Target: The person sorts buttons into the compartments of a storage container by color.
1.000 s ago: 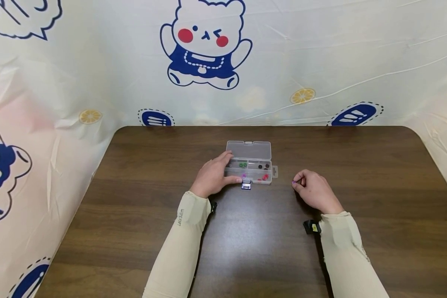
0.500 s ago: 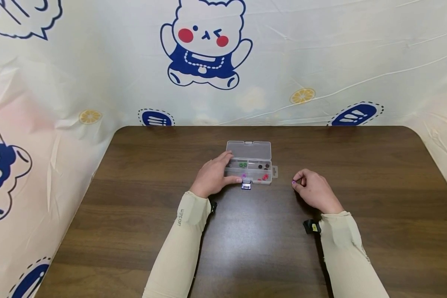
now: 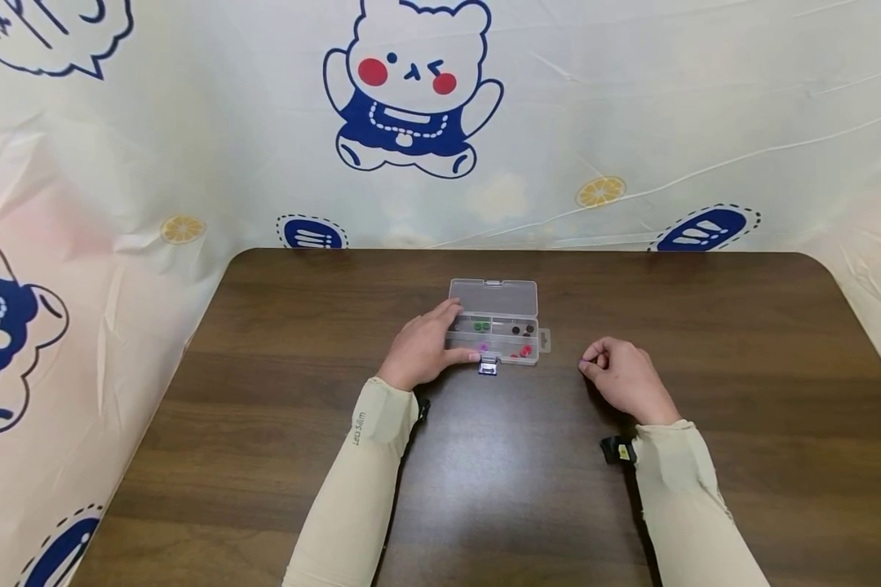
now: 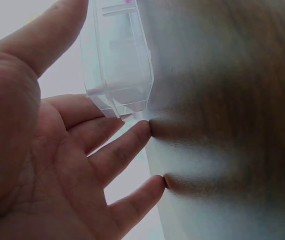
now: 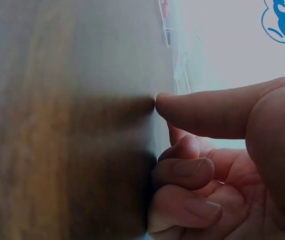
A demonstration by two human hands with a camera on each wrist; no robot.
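A clear plastic compartment box lies on the table with its lid folded back. Green pieces and dark pieces sit in its rear compartments, with purple and red pieces at the front. My left hand holds the box's left end, thumb along the front wall and fingers behind; two fingertips touch the table in the left wrist view. Right of the box, my right hand pinches a small purple piece close to the table. The fingertips mostly hide that piece.
A brown wooden table stands against a printed curtain. The box's latch flap hangs down at its front, and a hanging tab sticks out on its right. Dark straps with small devices sit at both wrists.
Both hands and the box stay in place while the head view shifts slightly. The purple piece at my right fingertips shows less than before.
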